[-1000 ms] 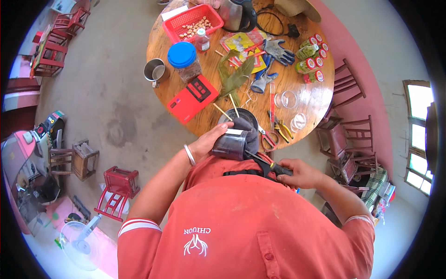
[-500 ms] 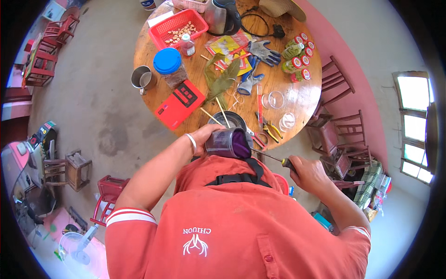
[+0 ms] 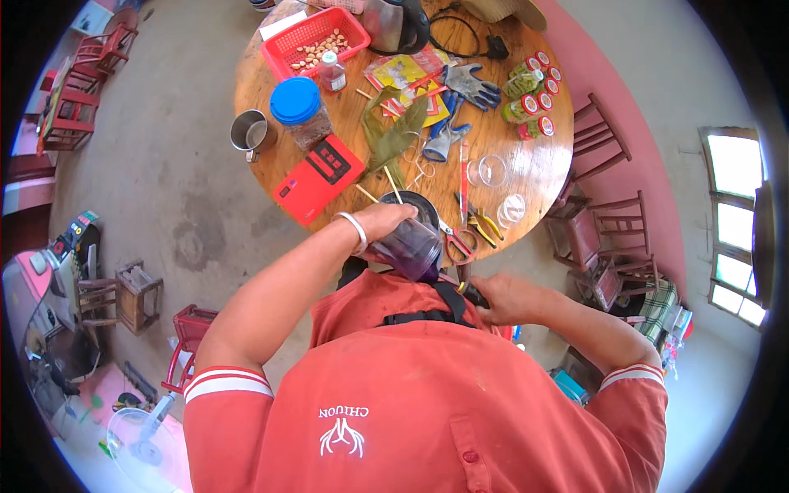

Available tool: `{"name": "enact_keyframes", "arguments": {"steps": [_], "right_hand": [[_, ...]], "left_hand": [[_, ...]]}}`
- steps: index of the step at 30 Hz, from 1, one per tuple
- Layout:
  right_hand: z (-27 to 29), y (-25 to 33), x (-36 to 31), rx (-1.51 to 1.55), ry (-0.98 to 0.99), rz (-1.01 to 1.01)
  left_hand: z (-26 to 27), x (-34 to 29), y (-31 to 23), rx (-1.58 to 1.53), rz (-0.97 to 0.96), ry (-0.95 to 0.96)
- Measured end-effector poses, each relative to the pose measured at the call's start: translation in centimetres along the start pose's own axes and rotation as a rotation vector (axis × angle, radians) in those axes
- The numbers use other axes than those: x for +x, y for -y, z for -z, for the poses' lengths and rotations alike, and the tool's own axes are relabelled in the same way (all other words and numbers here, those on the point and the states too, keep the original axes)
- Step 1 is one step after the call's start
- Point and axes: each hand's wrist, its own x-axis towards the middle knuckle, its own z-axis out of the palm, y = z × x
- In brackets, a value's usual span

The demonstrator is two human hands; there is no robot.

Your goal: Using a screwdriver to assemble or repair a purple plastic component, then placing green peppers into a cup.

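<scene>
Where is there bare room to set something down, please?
The table is bare between the lidded jars and clear discs, and between the steel mug and red box. It is crowded around the black bowl, scissors and pliers, near the left hand.

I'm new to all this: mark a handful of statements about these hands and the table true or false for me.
1. The left hand holds a clear container. True.
2. The right hand holds scissors. False: it grips a dark-handled tool; the scissors lie on the table.
3. The blue-lidded jar stands beside a red box. True.
4. The red basket holds gloves. False: it holds small pale pieces.
5. A bracelet circles the left wrist. True.
</scene>
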Motion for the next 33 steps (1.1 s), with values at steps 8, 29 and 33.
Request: {"name": "enact_keyframes", "arguments": {"steps": [8, 29, 33], "right_hand": [[2.4, 2.3, -0.7, 0.768, 0.123, 0.150], [4.5, 7.0, -7.8, -0.246, -0.274, -0.310], [1.4, 4.9, -4.3, -0.218, -0.255, -0.393]], "left_hand": [[3.7, -2.0, 0.1, -0.105, -0.549, -0.007], [0.2, -1.4, 3.0, -0.570, -0.327, 0.297], [0.0, -1.4, 2.5, -0.482, -0.209, 0.177]]}}
